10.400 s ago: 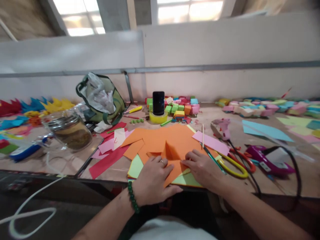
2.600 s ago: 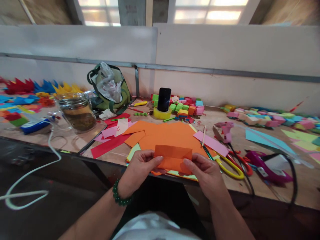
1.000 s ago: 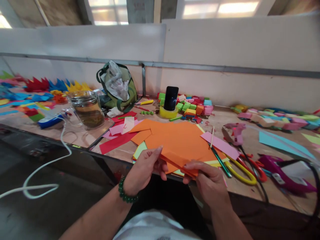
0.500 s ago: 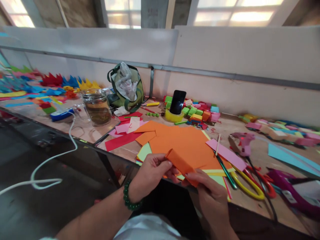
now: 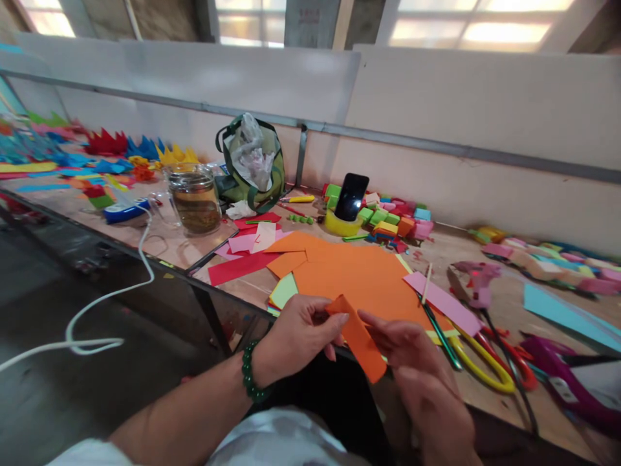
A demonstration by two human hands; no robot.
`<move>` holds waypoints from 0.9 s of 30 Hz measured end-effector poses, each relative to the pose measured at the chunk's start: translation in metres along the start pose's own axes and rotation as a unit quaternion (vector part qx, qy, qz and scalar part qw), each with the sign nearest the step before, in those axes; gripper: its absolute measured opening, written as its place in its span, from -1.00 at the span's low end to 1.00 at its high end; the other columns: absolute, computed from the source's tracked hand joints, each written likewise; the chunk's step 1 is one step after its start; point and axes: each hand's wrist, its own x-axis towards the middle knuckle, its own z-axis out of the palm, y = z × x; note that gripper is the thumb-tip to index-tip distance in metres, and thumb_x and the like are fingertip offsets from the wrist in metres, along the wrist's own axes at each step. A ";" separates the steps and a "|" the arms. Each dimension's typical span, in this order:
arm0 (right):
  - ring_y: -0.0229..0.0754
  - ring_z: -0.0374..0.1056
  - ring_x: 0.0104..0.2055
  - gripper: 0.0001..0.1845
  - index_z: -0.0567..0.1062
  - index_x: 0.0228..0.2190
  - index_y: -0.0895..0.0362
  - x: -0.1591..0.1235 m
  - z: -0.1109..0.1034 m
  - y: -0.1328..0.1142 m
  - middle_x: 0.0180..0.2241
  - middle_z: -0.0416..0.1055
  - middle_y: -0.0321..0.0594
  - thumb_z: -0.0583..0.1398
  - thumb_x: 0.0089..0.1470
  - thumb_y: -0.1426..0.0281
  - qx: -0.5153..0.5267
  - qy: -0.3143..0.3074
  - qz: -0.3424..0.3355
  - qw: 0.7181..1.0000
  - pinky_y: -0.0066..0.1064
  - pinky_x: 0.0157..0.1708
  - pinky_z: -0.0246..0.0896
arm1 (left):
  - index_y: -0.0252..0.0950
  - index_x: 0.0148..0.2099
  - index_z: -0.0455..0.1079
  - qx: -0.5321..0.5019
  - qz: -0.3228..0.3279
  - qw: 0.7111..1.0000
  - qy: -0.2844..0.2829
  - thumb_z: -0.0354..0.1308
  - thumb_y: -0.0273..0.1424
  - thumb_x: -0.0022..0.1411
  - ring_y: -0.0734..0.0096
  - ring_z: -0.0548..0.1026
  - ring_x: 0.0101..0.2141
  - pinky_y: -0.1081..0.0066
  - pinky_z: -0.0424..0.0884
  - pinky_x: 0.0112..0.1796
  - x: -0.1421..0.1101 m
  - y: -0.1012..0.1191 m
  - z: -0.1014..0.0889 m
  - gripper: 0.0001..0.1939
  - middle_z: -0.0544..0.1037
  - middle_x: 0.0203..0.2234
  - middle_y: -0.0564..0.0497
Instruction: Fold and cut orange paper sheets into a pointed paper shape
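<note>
A folded strip of orange paper (image 5: 363,346) slants down to the right just off the table's front edge. My left hand (image 5: 303,333), with a green bead bracelet (image 5: 251,372) at its wrist, pinches the strip's upper end between thumb and fingers. My right hand (image 5: 422,369) is beside the strip's right edge, its fingers extended and its thumb apart; whether a fingertip touches the paper I cannot tell. Beyond both hands lie large orange sheets (image 5: 347,275) on the table, with pale yellow-green paper (image 5: 284,291) showing under them.
At right are a pink paper strip (image 5: 441,301), a green pen (image 5: 444,340), yellow-handled scissors (image 5: 485,372), a pink glue gun (image 5: 478,281) with its cord, and a purple tool (image 5: 567,382). A phone (image 5: 352,196) leans on a yellow tape roll (image 5: 342,223). A glass jug (image 5: 195,204) stands left.
My right hand has let go of the strip's lower end, and its fingers have spread. That end now hangs free, while my left hand keeps its pinch. The view has shifted slightly.
</note>
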 end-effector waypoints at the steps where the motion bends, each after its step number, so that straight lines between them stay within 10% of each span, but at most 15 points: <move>1: 0.07 0.46 -0.12 -0.71 0.50 -0.24 0.02 0.002 0.000 -0.002 -0.08 0.51 -0.06 0.25 -0.03 0.19 0.034 0.004 0.030 0.999 -0.16 -0.19 0.37 | -0.38 -0.46 0.43 0.008 0.001 1.000 -0.005 0.16 -0.25 0.12 0.64 0.31 -0.73 0.63 0.24 -0.68 0.000 0.001 0.001 -0.73 0.41 -0.68 0.08; 8: -0.16 0.47 -0.47 -0.49 0.37 -0.07 0.08 0.003 0.014 -0.006 -0.53 0.49 -0.30 0.34 -0.06 0.26 -0.009 0.005 0.181 0.983 -0.38 -0.43 0.36 | -0.38 -0.38 0.45 0.011 0.013 0.998 -0.058 0.12 -0.23 0.18 0.62 0.33 -0.66 0.64 0.26 -0.64 -0.002 0.001 0.004 -0.71 0.39 -0.63 0.08; 23: -0.18 0.45 -0.51 -0.41 0.36 0.05 0.09 0.005 0.012 -0.017 -0.57 0.45 -0.29 0.32 -0.03 0.24 0.056 -0.017 0.227 0.972 -0.49 -0.62 0.34 | -0.37 -0.30 0.43 -0.120 -0.084 0.984 -0.098 0.18 -0.13 0.14 0.53 0.51 -0.55 0.59 0.40 -0.53 0.009 -0.006 -0.010 -0.65 0.50 -0.52 0.03; 27: -0.09 0.48 -0.47 -0.35 0.42 0.00 0.09 0.004 0.009 -0.015 -0.35 0.55 -0.08 0.20 -0.02 -0.05 0.109 0.029 0.199 0.974 -0.37 -0.57 0.40 | -0.37 -0.31 0.39 -0.131 -0.084 0.986 -0.054 0.31 -0.29 -0.03 0.53 0.52 -0.57 0.59 0.43 -0.51 0.012 -0.008 -0.012 -0.71 0.52 -0.52 0.06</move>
